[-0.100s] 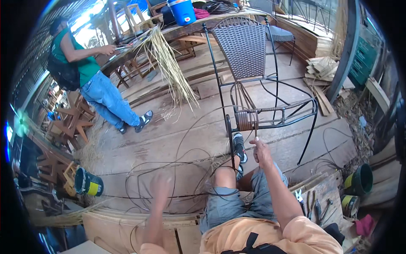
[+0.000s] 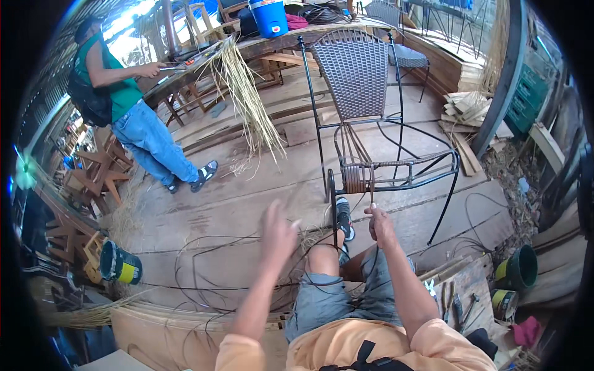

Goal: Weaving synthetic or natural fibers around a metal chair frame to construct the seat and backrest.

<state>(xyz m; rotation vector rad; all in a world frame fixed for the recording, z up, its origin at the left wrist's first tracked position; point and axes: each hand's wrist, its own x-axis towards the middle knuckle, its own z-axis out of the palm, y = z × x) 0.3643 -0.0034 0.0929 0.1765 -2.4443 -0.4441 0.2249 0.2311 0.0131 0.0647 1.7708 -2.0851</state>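
Observation:
In front of me stands a black metal chair frame (image 2: 427,185) with a woven grey-brown backrest (image 2: 354,77). Brown weaving strand is wrapped in a tight band (image 2: 354,179) around the left end of its front seat rail. Just below that band, my right hand (image 2: 381,226) pinches the end of a brown strand (image 2: 372,196) hanging from the rail. My left hand (image 2: 278,236) is in the air left of the chair, smeared by motion, so its fingers cannot be made out. Long loops of dark strand (image 2: 195,266) lie on the floor beyond it.
A person (image 2: 117,105) in a green top works at a bench at the far left. Pale fibre strips (image 2: 247,99) hang off the bench beneath a blue cooler (image 2: 268,17). Buckets (image 2: 120,263) stand on both sides. Hand tools (image 2: 458,309) lie on boards at my right.
My left hand has swung up and to the right, toward the chair. The right hand keeps its pinch below the wrapped band. The view has shifted slightly.

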